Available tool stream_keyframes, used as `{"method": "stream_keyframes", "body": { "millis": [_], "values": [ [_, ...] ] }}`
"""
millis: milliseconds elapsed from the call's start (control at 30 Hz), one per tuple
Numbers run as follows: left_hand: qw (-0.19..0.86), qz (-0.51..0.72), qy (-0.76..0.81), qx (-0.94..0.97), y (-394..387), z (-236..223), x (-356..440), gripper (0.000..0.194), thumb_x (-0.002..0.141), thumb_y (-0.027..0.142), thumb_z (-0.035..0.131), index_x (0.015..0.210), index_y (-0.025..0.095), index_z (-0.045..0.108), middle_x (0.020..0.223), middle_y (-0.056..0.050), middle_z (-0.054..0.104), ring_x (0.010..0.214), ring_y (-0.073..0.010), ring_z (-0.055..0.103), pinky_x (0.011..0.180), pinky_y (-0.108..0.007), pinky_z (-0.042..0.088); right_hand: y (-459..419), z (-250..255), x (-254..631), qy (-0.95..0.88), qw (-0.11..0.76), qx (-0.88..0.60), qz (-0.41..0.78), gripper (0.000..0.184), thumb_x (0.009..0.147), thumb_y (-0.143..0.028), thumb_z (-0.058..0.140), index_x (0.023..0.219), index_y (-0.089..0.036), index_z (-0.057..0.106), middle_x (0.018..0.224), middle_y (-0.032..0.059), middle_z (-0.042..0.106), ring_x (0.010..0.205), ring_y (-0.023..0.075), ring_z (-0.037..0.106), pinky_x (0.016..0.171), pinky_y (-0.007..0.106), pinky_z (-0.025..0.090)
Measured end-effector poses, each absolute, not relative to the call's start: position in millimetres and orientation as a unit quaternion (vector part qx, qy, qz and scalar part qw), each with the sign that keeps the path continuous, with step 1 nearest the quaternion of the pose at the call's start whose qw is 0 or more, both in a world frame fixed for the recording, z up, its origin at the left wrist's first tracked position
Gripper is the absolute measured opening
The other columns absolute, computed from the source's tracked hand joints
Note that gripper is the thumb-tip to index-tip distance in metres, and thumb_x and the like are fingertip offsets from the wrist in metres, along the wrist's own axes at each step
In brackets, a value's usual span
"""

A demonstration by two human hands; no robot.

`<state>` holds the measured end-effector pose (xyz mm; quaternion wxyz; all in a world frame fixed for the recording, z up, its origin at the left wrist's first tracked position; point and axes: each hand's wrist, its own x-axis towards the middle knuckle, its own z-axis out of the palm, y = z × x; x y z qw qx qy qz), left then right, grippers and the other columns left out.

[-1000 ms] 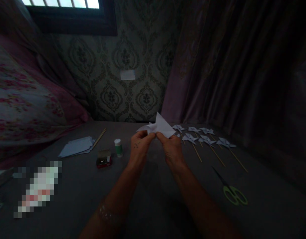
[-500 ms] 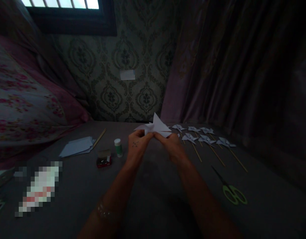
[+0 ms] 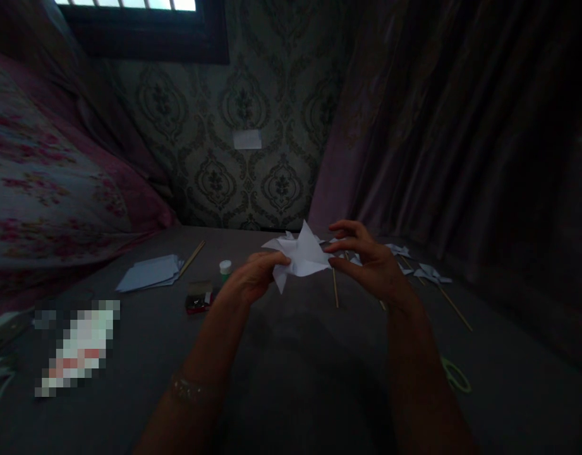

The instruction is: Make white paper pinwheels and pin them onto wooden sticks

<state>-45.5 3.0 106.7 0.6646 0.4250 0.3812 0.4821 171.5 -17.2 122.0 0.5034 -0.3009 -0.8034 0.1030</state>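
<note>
My left hand (image 3: 255, 275) pinches a folded white paper pinwheel (image 3: 306, 254) at its left part, thumb on top. The pinwheel is up above the grey surface, one pointed blade standing upright and another hanging down by the thumb. My right hand (image 3: 373, 262) is at the pinwheel's right corner with its fingers spread apart. Its thumb tip is by the paper edge; whether it touches, I cannot tell. Behind the right hand lie several paper pinwheels on thin sticks (image 3: 431, 273), partly hidden by the hand.
On the left are a stack of white paper (image 3: 148, 273), thin sticks (image 3: 192, 258), a glue stick (image 3: 225, 266) and a small red box (image 3: 197, 303). Scissors (image 3: 456, 377) with green handles lie at right, mostly behind my forearm. A blurred-out item (image 3: 82, 351) lies front left.
My right hand has let go of the pinwheel's middle, moved right and spread its fingers. My left hand still holds the paper, now tilted to show more of its face. The view has shifted slightly.
</note>
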Motion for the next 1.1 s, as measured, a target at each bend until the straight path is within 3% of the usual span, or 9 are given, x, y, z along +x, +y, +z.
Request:
{"method": "stream_keyframes", "body": {
  "millis": [200,333,467,800,1100],
  "values": [
    [0.635,0.459,0.435,0.443,-0.9,108.0,-42.9,0.008,0.052,0.015,0.066,0.059,0.012,0.064,0.06,-0.005,0.063,0.054,-0.0146,0.056,0.054,-0.026,0.042,-20.7,123.6,172.3,-0.821,0.47,-0.311,0.088,0.005,0.079,-0.03,0.067,0.083,-0.029,0.07,0.121,0.0026,0.053,0.109,0.0215,0.052,0.094,0.044,0.046],
    [0.586,0.455,0.456,0.492,1.2,103.8,-45.5,0.007,0.054,0.019,0.068,0.059,0.015,0.066,0.059,-0.003,0.063,0.05,-0.0112,0.05,0.05,-0.024,0.037,-18.4,121.7,171.7,-0.827,0.458,-0.316,0.083,0.006,0.081,-0.03,0.065,0.085,-0.028,0.069,0.119,0.003,0.053,0.111,0.0209,0.052,0.097,0.044,0.044],
    [0.548,0.46,0.463,0.523,2.2,101.3,-47.0,0.01,0.055,0.023,0.069,0.062,0.017,0.07,0.063,-0.004,0.066,0.054,-0.0133,0.053,0.052,-0.025,0.037,-17.8,121.1,169.7,-0.831,0.445,-0.323,0.085,0.007,0.083,-0.029,0.062,0.087,-0.026,0.067,0.117,0.0043,0.053,0.116,0.0208,0.05,0.1,0.043,0.042],
    [0.508,0.47,0.475,0.544,-10.3,112.5,-41.1,0.008,0.056,0.023,0.067,0.05,0.018,0.064,0.053,-0.003,0.06,0.048,-0.0132,0.048,0.047,-0.024,0.033,-22.0,121.9,153.1,-0.834,0.427,-0.345,0.053,0.007,0.083,-0.026,0.061,0.083,-0.025,0.067,0.116,0.0059,0.052,0.116,0.0233,0.05,0.1,0.047,0.04],
    [0.509,0.49,0.455,0.542,-7.8,108.7,-39.7,0.007,0.058,0.021,0.066,0.052,0.017,0.065,0.056,-0.003,0.059,0.051,-0.0126,0.048,0.049,-0.024,0.033,-22.4,119.8,141.7,-0.831,0.418,-0.366,-0.014,0.009,0.085,-0.024,0.059,0.086,-0.025,0.067,0.115,0.0066,0.053,0.113,0.0247,0.048,0.097,0.049,0.04]
  ]
}}
